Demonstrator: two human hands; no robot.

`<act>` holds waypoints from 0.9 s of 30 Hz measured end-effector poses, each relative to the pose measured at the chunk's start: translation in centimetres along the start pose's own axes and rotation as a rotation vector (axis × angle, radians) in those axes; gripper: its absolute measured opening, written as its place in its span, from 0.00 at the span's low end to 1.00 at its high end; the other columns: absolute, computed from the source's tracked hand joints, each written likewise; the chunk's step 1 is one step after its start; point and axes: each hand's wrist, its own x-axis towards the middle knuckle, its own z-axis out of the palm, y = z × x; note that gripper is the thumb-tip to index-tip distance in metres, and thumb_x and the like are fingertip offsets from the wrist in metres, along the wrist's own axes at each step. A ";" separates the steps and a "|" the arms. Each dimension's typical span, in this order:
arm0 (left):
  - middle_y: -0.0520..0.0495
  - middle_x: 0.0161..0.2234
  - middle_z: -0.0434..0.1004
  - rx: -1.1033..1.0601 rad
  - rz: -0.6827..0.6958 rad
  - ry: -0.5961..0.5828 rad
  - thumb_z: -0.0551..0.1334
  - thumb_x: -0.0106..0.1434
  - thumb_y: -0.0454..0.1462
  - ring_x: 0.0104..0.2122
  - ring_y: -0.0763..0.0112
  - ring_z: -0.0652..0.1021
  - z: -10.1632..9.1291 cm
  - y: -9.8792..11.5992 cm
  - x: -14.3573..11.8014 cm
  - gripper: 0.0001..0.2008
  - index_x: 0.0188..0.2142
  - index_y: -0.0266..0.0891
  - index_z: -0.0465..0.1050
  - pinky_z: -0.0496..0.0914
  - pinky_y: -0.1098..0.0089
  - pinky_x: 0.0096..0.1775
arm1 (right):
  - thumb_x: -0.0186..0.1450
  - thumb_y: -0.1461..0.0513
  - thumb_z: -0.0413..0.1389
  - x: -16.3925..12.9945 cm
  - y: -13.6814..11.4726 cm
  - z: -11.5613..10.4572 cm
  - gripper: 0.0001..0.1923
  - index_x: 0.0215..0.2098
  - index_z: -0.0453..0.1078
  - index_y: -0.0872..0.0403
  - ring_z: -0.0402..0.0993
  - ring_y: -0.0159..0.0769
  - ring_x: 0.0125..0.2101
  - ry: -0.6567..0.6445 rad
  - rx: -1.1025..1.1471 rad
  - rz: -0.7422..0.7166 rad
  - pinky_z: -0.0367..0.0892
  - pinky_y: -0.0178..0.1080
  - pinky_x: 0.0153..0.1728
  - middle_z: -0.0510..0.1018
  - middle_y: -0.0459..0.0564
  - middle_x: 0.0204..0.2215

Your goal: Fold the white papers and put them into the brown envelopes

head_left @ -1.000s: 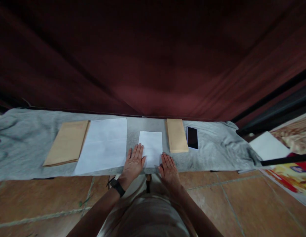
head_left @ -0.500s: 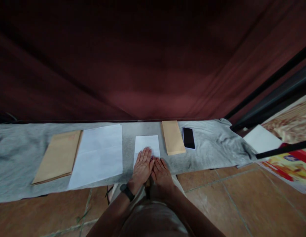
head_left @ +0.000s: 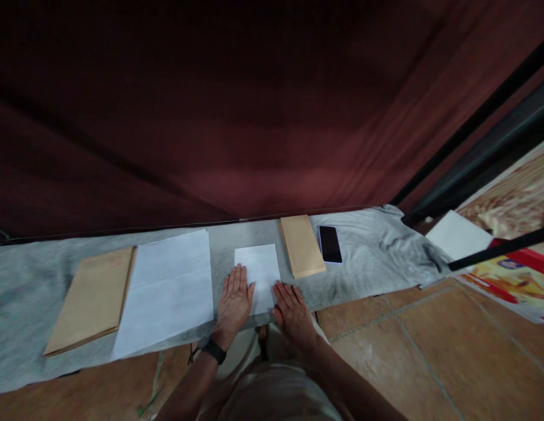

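A white sheet of paper (head_left: 259,268), apparently folded, lies flat on the grey cloth (head_left: 350,283) in front of me. My left hand (head_left: 235,297) rests palm down along its left edge, fingers stretched out, a dark watch on the wrist. At the sheet's lower right edge, my right hand (head_left: 293,307) lies flat with its fingers extended. Neither hand grips anything. To the left is a stack of larger white paper (head_left: 170,286) with a faint crease across it. A small brown envelope stack (head_left: 303,245) lies just right of the folded sheet.
Larger brown envelopes (head_left: 90,298) lie at the far left, partly beside the white paper. A phone (head_left: 330,244) with a dark screen sits right of the small envelopes. A dark red curtain (head_left: 263,146) hangs behind the cloth. Black bars (head_left: 473,134) and a colourful package (head_left: 512,278) are at the right.
My hands have moved apart from the middle of the sheet, the left to its left edge and the right to its right edge. The view has tilted slightly.
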 end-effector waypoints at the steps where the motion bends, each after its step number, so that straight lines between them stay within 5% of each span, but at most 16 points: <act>1: 0.29 0.70 0.60 0.002 -0.008 0.011 0.45 0.75 0.44 0.70 0.49 0.61 0.1 -0.2 0.1 0.32 0.73 0.29 0.51 0.61 0.45 0.67 | 0.77 0.57 0.48 -0.1 0.1 0.0 0.27 0.70 0.61 0.59 0.62 0.45 0.67 0.001 -0.001 0.004 0.53 0.52 0.70 0.67 0.57 0.68; 5: 0.30 0.70 0.60 -0.016 0.001 -0.011 0.44 0.76 0.44 0.71 0.50 0.60 0.3 0.8 1.1 0.31 0.72 0.29 0.53 0.60 0.46 0.67 | 0.76 0.58 0.48 -0.2 0.4 0.0 0.27 0.70 0.60 0.59 0.61 0.45 0.68 0.001 0.000 0.002 0.52 0.52 0.70 0.66 0.57 0.68; 14: 0.34 0.71 0.58 -0.111 0.165 -0.207 0.44 0.76 0.43 0.72 0.55 0.57 1.9 6.5 5.6 0.29 0.70 0.29 0.58 0.57 0.52 0.70 | 0.76 0.56 0.49 -0.3 0.4 0.9 0.25 0.66 0.66 0.59 0.63 0.46 0.66 0.038 0.026 0.003 0.53 0.54 0.69 0.73 0.59 0.63; 27: 0.33 0.71 0.57 -0.009 0.060 -0.188 0.45 0.75 0.41 0.72 0.55 0.57 2.2 3.4 7.7 0.30 0.71 0.29 0.56 0.52 0.50 0.70 | 0.78 0.57 0.45 -0.4 0.1 -0.1 0.28 0.72 0.57 0.60 0.58 0.45 0.69 0.068 0.027 -0.012 0.52 0.53 0.69 0.67 0.59 0.68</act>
